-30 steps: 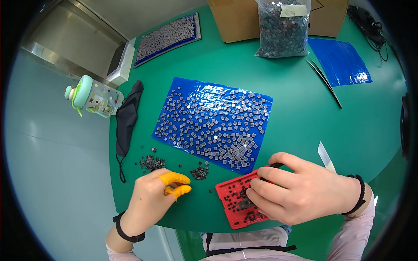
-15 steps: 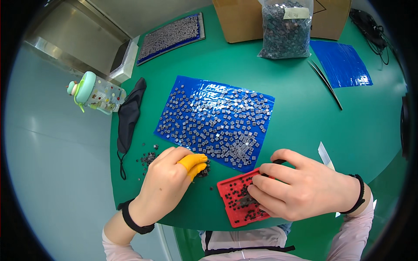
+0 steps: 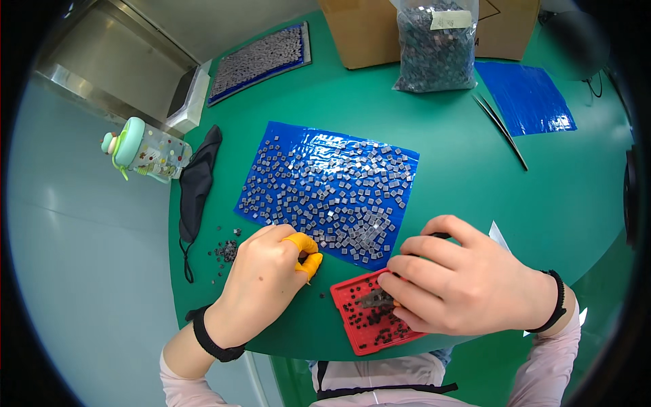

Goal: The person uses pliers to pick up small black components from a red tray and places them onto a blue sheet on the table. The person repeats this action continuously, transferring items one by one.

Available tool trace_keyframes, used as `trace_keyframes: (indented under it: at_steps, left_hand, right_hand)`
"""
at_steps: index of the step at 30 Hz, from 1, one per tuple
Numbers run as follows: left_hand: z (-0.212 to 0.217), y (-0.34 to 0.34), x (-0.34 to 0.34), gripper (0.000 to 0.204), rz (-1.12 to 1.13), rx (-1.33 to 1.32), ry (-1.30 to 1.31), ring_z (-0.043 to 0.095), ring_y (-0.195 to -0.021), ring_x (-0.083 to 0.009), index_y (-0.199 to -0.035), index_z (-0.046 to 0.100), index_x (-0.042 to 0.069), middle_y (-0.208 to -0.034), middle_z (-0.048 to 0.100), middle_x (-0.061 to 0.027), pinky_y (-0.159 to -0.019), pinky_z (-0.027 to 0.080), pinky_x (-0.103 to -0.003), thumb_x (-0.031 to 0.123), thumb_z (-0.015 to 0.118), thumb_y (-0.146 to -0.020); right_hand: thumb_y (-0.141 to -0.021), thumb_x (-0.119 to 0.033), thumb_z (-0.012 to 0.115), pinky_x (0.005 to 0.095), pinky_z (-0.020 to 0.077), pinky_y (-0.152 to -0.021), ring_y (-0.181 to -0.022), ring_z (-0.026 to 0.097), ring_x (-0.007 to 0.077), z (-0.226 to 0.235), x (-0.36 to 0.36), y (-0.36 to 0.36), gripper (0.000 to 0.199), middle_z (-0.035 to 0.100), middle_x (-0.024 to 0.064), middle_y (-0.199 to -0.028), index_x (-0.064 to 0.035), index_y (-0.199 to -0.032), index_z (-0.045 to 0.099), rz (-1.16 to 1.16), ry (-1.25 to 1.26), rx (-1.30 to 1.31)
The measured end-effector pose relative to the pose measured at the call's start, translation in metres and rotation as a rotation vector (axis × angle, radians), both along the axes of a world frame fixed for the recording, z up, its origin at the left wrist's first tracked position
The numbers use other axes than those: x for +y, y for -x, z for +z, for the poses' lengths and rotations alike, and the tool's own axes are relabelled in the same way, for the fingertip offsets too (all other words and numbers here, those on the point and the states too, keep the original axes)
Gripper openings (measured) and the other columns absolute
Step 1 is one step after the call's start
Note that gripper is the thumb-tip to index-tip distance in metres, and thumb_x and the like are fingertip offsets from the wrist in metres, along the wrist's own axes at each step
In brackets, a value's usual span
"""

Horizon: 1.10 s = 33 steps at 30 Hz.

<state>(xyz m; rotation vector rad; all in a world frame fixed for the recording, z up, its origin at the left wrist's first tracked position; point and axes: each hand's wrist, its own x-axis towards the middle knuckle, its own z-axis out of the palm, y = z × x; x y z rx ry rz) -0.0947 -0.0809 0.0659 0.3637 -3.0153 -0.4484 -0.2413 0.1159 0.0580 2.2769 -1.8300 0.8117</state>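
My left hand point(image 3: 261, 268), with yellow finger cots point(image 3: 303, 242) on thumb and forefinger, is closed in a pinch at the lower left edge of a blue sheet point(image 3: 278, 129). Something dark shows between those fingertips, too hidden to name. Small grey square pieces point(image 3: 346, 193) are scattered over the sheet. My right hand point(image 3: 461, 281) is wrapped round a pair of pliers point(image 3: 377, 298), its dark metal jaws pointing left over a red tray point(image 3: 342, 322). Tiny black pieces point(image 3: 386, 334) lie in that tray. The handles are mostly covered by my fingers.
A loose heap of dark pieces point(image 3: 227, 251) lies left of my left hand, near a black pouch point(image 3: 196, 190) and a bottle point(image 3: 152, 149). Farther back are a filled tray point(image 3: 261, 61), a bag of pieces point(image 3: 435, 54), a cardboard box point(image 3: 363, 34), tweezers point(image 3: 503, 132) and another blue sheet point(image 3: 529, 102).
The whole view has shifted slightly. My left fingertips have drawn together and cover the dark pieces seen beside them earlier. More of the pliers' jaws shows over the red tray.
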Motion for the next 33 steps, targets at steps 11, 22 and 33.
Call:
trace_keyframes:
  at_steps: [11,22,33]
  left_hand:
    - [0.031,-0.012,0.005,0.023,0.302,0.157,-1.333,0.067,-0.068,-0.018,-0.087,0.067,-0.007,-0.081,0.068,-0.0125,-0.055,0.053,-0.023,0.005,0.079,-0.072]
    - [0.01,-0.013,0.02,0.024,0.297,0.199,-1.835,0.064,-0.062,-0.0177,-0.094,0.066,-0.005,-0.085,0.067,-0.0156,-0.049,0.05,-0.023,0.008,0.077,-0.076]
    - [0.005,-0.015,0.019,0.023,0.271,0.211,-1.804,0.064,-0.063,-0.0174,-0.095,0.065,-0.004,-0.084,0.067,-0.0155,-0.049,0.05,-0.024,0.01,0.075,-0.079]
  right_hand:
    - [-0.067,-0.02,0.075,0.0366,0.0463,-0.074,-0.083,0.061,0.0215,0.03,-0.001,0.004,0.033,0.062,0.0074,-0.092,-0.0044,-0.095,0.066,-0.218,0.174,-0.178]
    - [-0.069,-0.032,0.076,0.0382,0.0427,-0.072,-0.086,0.057,0.0234,0.027,0.004,0.003,0.04,0.059,0.0063,-0.098,-0.0102,-0.1,0.066,-0.214,0.197,-0.081]
    - [-0.073,-0.038,0.074,0.0382,0.041,-0.069,-0.082,0.056,0.0224,0.025,0.003,0.001,0.04,0.058,0.0053,-0.096,-0.0114,-0.1,0.064,-0.231,0.226,0.059]
